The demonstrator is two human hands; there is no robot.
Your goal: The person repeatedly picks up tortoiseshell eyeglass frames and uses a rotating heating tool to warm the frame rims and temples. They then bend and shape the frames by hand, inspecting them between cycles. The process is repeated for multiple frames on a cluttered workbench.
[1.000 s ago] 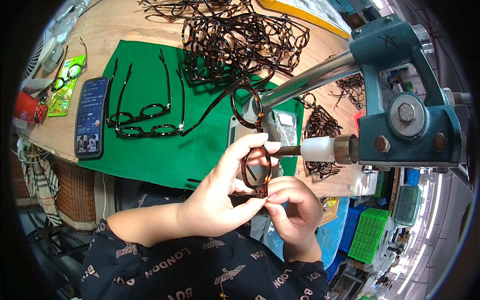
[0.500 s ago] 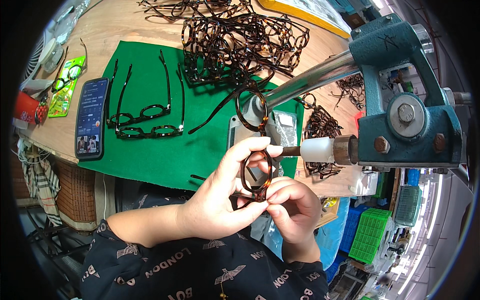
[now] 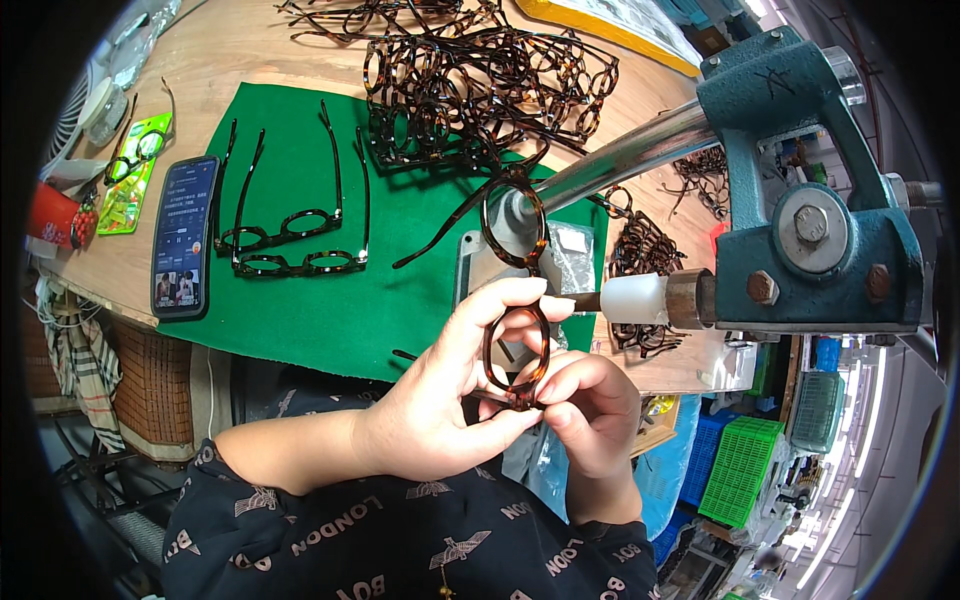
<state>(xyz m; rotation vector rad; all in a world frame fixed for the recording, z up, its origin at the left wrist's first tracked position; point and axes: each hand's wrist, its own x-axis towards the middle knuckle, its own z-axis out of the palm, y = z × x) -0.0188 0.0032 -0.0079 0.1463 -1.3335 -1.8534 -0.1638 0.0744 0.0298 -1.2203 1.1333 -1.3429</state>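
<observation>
A brown tortoiseshell eyeglass frame (image 3: pixel 541 235) stands on end in front of me, one round rim above the other. My left hand (image 3: pixel 425 415) is closed round the lower rim, fingers at the bridge and thumb at the bottom end. At that lower hinge end, the curled thumb and forefinger of my right hand (image 3: pixel 598 415) touch the frame; their exact grip is partly hidden. One temple reaches left from the top; the other passes behind my left hand. Just right of the bridge is the tip of a metal rod with a white sleeve (image 3: pixel 634 299).
A teal metal machine (image 3: pixel 745 150) fills the right side. Tortoiseshell frames (image 3: pixel 480 80) lie heaped at the back. On a green mat (image 3: pixel 300 340) rest two more eyeglass frames (image 3: pixel 300 265), with a phone (image 3: pixel 182 240) at its left edge. Green and blue crates (image 3: pixel 740 470) stand lower right.
The eyeglass frame has shifted slightly right and its upper part tilts a little more that way. My right thumb and forefinger have parted slightly at its lower end.
</observation>
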